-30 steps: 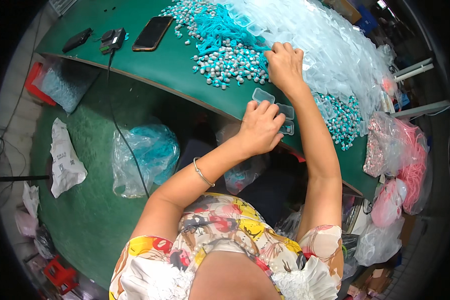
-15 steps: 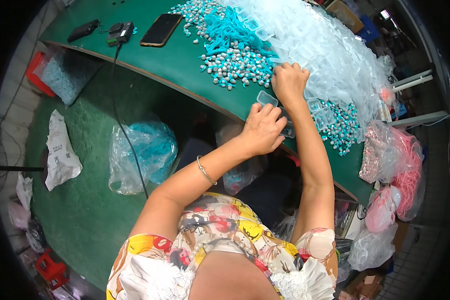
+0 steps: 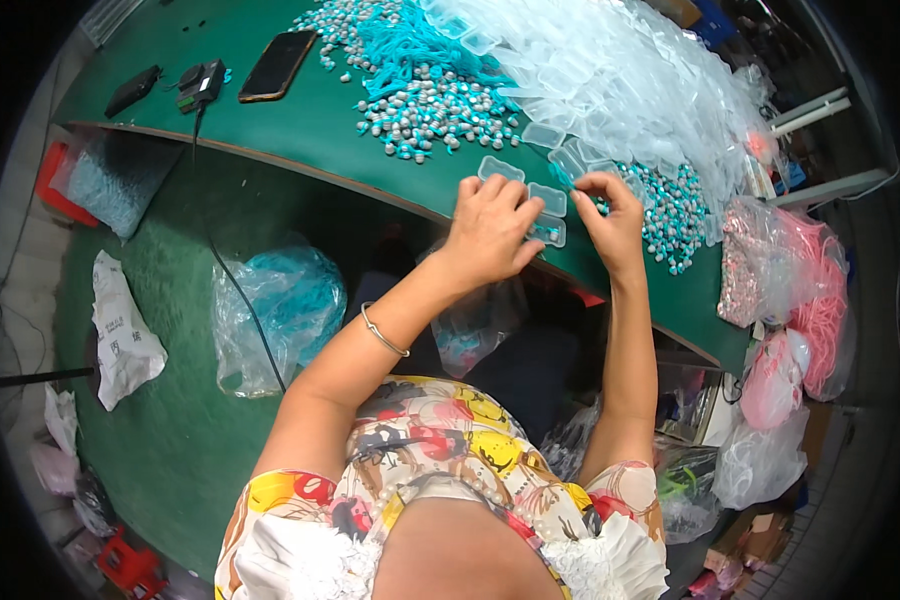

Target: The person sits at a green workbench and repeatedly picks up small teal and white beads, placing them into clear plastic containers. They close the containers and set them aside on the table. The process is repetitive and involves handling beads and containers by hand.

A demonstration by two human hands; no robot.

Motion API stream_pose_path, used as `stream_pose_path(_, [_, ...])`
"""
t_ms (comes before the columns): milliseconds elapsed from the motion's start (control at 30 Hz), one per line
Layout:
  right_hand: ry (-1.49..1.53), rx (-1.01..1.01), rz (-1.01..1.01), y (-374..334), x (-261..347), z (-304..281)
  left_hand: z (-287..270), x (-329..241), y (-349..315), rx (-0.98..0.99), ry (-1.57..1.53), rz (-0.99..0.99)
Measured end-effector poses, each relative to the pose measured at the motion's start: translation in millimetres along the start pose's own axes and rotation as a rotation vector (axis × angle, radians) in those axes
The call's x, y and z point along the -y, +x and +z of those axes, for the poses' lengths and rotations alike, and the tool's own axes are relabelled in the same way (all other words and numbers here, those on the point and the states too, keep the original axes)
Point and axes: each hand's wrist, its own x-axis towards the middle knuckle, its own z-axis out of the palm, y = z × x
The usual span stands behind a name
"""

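Note:
My left hand (image 3: 490,230) rests at the table's near edge, its fingers curled onto a small clear plastic box (image 3: 548,200) that lies with its lid open. A bit of teal shows inside the box's near compartment. Just right of it, my right hand (image 3: 615,222) pinches a teal cord (image 3: 560,177) between thumb and forefinger, above the table. Beyond my left hand lie a heap of silver-grey and teal beads (image 3: 435,115) and a bundle of teal cords (image 3: 400,45). Another heap of beads (image 3: 670,215) lies right of my right hand.
A large mound of clear plastic boxes (image 3: 610,80) covers the table's far right. A phone (image 3: 278,65) and a small device with a cable (image 3: 202,85) lie on the left. Bags of pink cords (image 3: 815,300) hang at the right end; a bag of teal material (image 3: 290,300) sits on the floor.
My right hand has come back from the teal cords and beads toward the box, now with a teal cord in its fingers. My left hand stays at the box. The whole view has shifted slightly.

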Motion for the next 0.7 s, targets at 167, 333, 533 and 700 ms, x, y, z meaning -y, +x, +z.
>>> stream_pose_path(167, [-0.03, 0.052, -0.091, -31.8, 4.4, -7.4, -5.7, 2.4, 4.8, 0.018, 0.022, 0.0])
stream_pose_path(333, [-0.066, 0.051, -0.162, -34.9, 3.0, 3.9, -6.3, 4.7, 7.2, 0.006, 0.022, 0.038])
stream_pose_path(533, [-0.243, 0.144, -0.312, -30.7, 0.1, 2.4, -6.9, 6.8, 9.1, 0.013, 0.005, 0.036])
stream_pose_path(700, [-0.243, 0.187, -0.257, -31.9, 3.6, -1.3, -8.8, 6.5, 10.4, 0.074, 0.009, 0.008])
